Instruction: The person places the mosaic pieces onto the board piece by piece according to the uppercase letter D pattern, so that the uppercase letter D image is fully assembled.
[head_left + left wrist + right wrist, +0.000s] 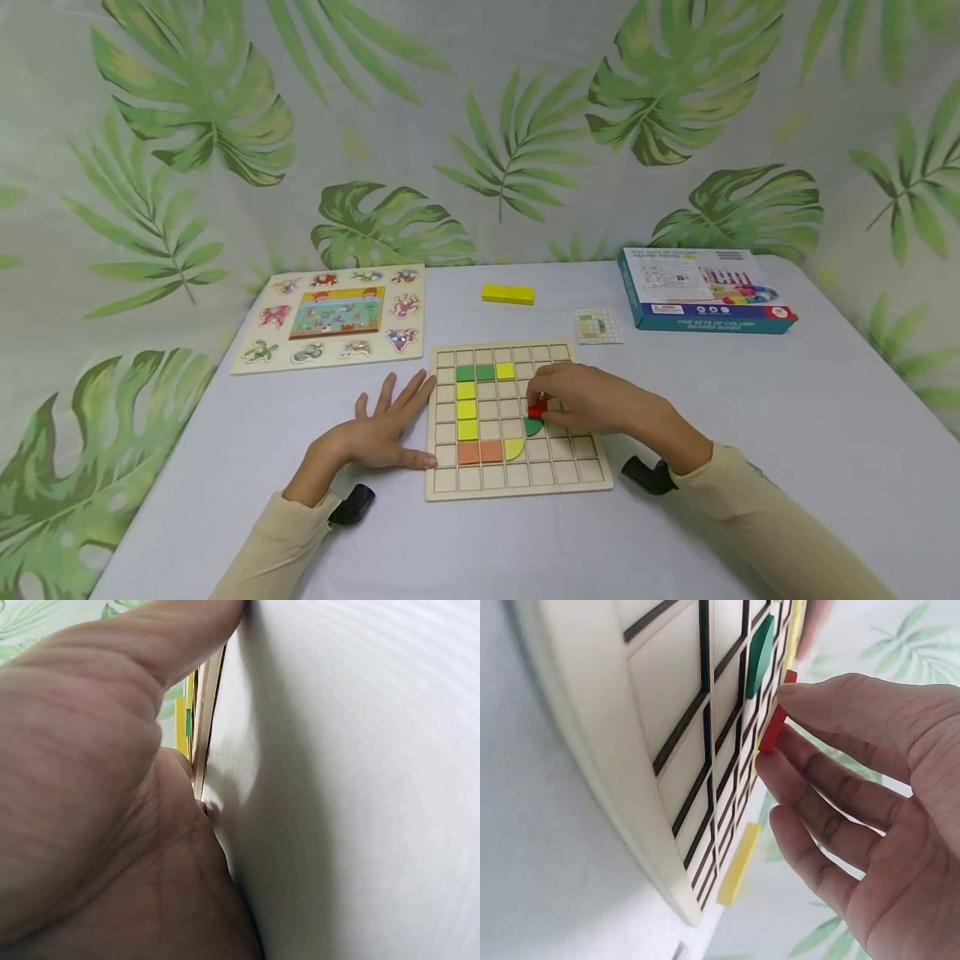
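Observation:
On the table lies a wooden grid board [540, 474]. Between thumb and fingers my right hand [587, 397] pinches a red tile [774, 729] close over the right-hand part of the grid. Just nearer than the red tile sits a green quarter-round tile [533, 427], partly covered by that hand in the head view. My left hand [384, 432] rests with fingers spread at the board's left edge. Yellow square tiles [467, 409] form a column, with green squares [476, 372] at its top. Below are orange squares [480, 452] and a yellow quarter-round tile [513, 450].
A wooden sea-animal puzzle [279, 359] lies at the back left. Behind the grid are a yellow bar-shaped block [507, 294] and a small pattern card [597, 326]. A flat teal toy box [705, 292] stands at the back right, before a leaf-print cloth.

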Available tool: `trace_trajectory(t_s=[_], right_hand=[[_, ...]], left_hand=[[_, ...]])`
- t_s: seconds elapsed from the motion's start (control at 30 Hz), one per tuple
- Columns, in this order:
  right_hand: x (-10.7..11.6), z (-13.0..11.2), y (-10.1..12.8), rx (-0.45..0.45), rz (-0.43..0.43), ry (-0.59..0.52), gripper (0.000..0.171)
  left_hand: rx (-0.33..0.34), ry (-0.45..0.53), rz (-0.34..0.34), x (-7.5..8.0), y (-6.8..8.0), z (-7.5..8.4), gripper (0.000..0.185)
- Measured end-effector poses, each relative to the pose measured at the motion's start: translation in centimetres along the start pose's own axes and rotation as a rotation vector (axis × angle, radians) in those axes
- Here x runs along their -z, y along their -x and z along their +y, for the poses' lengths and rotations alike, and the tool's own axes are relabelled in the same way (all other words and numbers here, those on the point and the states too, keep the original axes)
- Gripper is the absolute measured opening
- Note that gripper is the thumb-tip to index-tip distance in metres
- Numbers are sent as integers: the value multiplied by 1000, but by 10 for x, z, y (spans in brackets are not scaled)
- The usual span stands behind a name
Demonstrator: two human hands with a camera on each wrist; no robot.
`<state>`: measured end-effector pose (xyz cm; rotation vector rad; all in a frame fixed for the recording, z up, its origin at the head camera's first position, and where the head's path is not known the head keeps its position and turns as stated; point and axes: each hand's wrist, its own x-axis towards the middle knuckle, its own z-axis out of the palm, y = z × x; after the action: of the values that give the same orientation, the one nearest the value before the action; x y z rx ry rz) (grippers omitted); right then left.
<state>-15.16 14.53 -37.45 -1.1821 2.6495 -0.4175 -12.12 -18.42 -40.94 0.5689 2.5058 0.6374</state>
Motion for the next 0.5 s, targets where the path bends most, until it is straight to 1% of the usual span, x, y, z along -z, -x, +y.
trace_trajectory(t_s=[0.17,0.27,0.4,0.5], right_hand=[[-3,-1,-4,19,-16,15,12],[-4,-1,-6,4,-11,19,13],[-4,-3,-10,3,12,52,10],[-5,-5,-13,22,22,88,6]], left_hand=[[-7,3,-11,-2,-1,0,116],[-12,-1,-14,-3,-2,-3,118],[-17,2,-10,-2,-2,-5,119],[-16,7,-8,1,-1,-4,117]])
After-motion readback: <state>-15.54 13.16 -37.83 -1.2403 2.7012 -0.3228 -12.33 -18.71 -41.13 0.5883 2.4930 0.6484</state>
